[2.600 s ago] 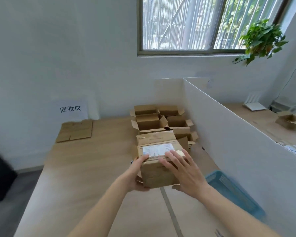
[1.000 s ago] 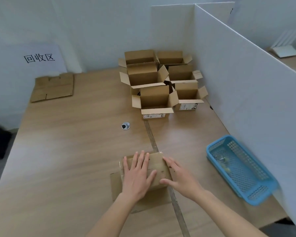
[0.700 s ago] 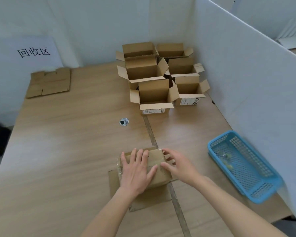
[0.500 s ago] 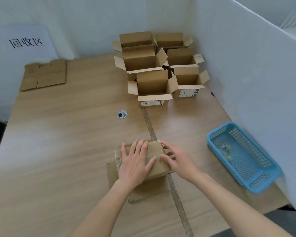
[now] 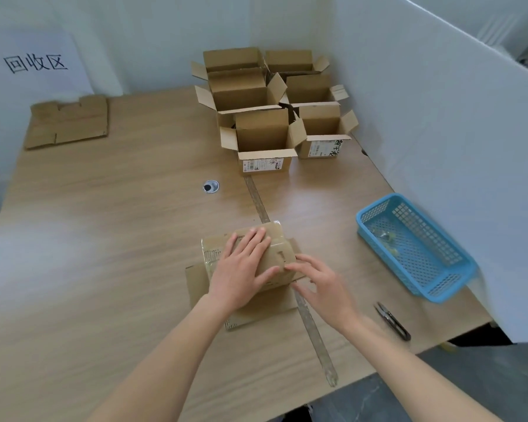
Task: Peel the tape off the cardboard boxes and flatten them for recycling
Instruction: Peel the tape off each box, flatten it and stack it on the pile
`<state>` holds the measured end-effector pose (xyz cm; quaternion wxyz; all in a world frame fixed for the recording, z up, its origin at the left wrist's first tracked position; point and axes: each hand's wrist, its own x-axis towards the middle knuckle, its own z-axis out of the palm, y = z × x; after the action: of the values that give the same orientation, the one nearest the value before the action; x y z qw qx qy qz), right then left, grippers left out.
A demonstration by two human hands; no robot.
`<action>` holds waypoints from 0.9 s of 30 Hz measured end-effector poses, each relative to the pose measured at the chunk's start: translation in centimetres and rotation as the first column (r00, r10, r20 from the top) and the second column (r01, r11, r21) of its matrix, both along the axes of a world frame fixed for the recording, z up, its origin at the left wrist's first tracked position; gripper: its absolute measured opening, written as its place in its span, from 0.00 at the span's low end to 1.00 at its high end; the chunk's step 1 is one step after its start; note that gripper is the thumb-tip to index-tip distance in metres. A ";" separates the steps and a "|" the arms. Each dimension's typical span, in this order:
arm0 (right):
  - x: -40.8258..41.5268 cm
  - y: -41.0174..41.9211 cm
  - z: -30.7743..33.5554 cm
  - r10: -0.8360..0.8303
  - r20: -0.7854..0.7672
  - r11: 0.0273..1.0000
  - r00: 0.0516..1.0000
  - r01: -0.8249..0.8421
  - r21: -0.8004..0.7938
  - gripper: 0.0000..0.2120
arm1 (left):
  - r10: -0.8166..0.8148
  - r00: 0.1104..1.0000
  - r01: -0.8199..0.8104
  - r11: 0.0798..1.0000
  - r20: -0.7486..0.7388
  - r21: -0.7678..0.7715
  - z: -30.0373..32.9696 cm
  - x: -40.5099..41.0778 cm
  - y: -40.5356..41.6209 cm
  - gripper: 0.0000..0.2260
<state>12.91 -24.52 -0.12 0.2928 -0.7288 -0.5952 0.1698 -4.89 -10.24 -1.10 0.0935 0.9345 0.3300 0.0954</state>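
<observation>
Nearby, six open boxes [image 5: 262,138], one taped box [image 5: 250,257], one basket [image 5: 439,287].

Left hand [image 5: 241,269] lies flat at frame centre, fingers spread and straight, forearm running in from the bottom edge. Right hand [image 5: 320,284] just beside it, fingers loosely extended leftward.

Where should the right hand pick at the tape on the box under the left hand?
Probably at the tape's edge on the box's right end, coming from the right. The left hand presses flat on top, and the right hand's fingers are there.
</observation>
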 end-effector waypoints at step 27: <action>2.7 2.6 1.7 0.274 0.523 0.936 0.807 -0.348 0.047 0.08 | 0.035 0.999 -0.035 0.999 -0.034 -0.006 -0.2 0.1 0.0 0.31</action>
<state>15.56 -21.92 1.55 0.1441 -0.6173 -0.7730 -0.0251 -4.77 -10.22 -1.27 0.0891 0.9297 0.3483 0.0803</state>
